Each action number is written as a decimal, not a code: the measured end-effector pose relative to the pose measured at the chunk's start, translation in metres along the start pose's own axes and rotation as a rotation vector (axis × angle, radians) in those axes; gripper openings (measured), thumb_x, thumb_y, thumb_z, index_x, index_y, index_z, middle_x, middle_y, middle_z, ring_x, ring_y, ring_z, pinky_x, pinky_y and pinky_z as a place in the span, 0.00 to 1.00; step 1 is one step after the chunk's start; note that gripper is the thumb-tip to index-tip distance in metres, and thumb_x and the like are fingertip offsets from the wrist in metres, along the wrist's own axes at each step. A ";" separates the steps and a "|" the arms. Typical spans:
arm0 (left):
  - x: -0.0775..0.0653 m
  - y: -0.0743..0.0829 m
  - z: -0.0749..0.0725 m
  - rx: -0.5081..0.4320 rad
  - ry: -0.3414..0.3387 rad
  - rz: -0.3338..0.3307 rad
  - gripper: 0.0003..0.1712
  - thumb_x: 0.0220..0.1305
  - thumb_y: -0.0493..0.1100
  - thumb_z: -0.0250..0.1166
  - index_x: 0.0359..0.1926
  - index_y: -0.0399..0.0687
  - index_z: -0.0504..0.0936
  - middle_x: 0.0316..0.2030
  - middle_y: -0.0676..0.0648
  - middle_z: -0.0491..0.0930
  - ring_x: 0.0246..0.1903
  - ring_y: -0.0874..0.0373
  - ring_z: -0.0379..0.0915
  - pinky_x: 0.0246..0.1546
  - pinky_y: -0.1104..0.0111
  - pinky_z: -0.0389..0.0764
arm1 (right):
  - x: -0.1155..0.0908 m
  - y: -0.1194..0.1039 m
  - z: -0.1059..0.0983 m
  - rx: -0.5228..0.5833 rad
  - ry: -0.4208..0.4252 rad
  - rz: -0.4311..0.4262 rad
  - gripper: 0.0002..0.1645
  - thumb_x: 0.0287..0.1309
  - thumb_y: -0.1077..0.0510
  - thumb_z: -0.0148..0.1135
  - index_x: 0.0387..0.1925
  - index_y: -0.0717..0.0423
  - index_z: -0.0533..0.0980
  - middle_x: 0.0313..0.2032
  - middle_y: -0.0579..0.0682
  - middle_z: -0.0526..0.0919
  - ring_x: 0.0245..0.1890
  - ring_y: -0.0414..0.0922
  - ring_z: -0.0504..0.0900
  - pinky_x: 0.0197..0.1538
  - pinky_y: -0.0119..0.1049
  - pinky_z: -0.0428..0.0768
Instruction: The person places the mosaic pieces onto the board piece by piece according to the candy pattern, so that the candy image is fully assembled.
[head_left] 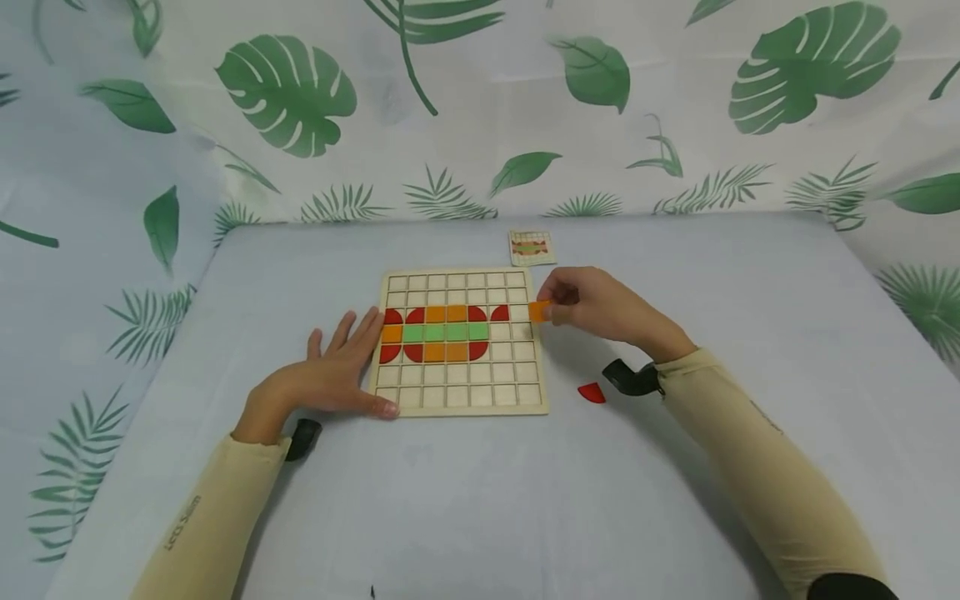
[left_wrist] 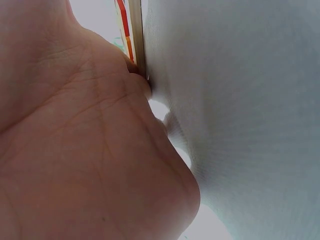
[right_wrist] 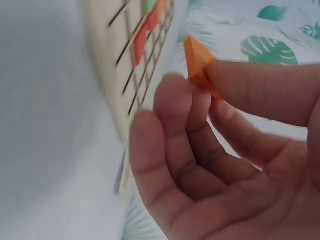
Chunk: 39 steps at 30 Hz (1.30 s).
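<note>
A wooden grid board [head_left: 457,400] lies on the table with red quarter-circle, orange square and green square tiles set in its middle rows. With fingers spread, my left hand [head_left: 322,379] rests along the board's left edge, the thumb at the near left corner. My right hand [head_left: 600,308] pinches an orange square tile [right_wrist: 200,62] between thumb and fingers, above the board's right edge. One red quarter-circle tile [head_left: 500,312] sits apart from the others in the same upper tile row. Another loose red quarter-circle tile [head_left: 592,392] lies on the table right of the board.
Just behind the board lies a small pattern card [head_left: 532,248] printed with a red, orange and green design. A pale cloth covers the table [head_left: 450,508]. Behind it hangs a leaf-patterned cloth [head_left: 480,108]. Black wrist devices [head_left: 630,377] sit by both sleeves.
</note>
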<state>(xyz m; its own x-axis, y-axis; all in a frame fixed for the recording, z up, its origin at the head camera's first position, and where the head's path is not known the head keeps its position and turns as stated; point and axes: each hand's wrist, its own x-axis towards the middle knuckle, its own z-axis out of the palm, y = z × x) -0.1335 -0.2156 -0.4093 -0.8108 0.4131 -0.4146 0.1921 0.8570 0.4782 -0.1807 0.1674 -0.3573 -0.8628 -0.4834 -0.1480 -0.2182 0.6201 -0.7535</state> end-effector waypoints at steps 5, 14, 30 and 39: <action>0.002 0.001 -0.001 0.001 -0.002 -0.002 0.82 0.56 0.70 0.78 0.86 0.42 0.29 0.85 0.41 0.24 0.81 0.37 0.12 0.71 0.32 0.18 | 0.011 -0.006 0.005 0.180 0.055 0.025 0.08 0.74 0.64 0.62 0.50 0.64 0.79 0.44 0.59 0.83 0.46 0.58 0.83 0.53 0.49 0.78; 0.005 0.003 0.001 -0.010 -0.007 0.000 0.82 0.56 0.69 0.79 0.86 0.42 0.29 0.86 0.42 0.23 0.81 0.38 0.11 0.71 0.32 0.18 | 0.020 -0.004 0.016 0.390 0.110 0.070 0.11 0.77 0.65 0.60 0.54 0.69 0.78 0.44 0.58 0.85 0.46 0.56 0.85 0.54 0.45 0.82; 0.001 0.000 0.000 0.000 -0.002 -0.006 0.82 0.55 0.69 0.79 0.86 0.41 0.29 0.86 0.41 0.24 0.81 0.37 0.11 0.71 0.32 0.18 | 0.030 -0.001 0.040 0.185 0.067 0.086 0.07 0.71 0.65 0.64 0.48 0.63 0.83 0.38 0.54 0.83 0.41 0.52 0.79 0.47 0.42 0.74; 0.001 -0.001 0.000 0.006 -0.001 -0.008 0.83 0.55 0.70 0.79 0.86 0.42 0.29 0.86 0.41 0.24 0.81 0.37 0.12 0.71 0.32 0.18 | 0.032 0.002 0.047 0.125 0.060 0.090 0.06 0.69 0.66 0.66 0.46 0.63 0.83 0.41 0.54 0.85 0.41 0.51 0.78 0.46 0.42 0.74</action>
<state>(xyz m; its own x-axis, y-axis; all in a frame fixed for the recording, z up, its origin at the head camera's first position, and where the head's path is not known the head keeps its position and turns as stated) -0.1350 -0.2160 -0.4102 -0.8119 0.4062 -0.4194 0.1887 0.8623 0.4700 -0.1870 0.1247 -0.3939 -0.9028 -0.3895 -0.1826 -0.0837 0.5754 -0.8136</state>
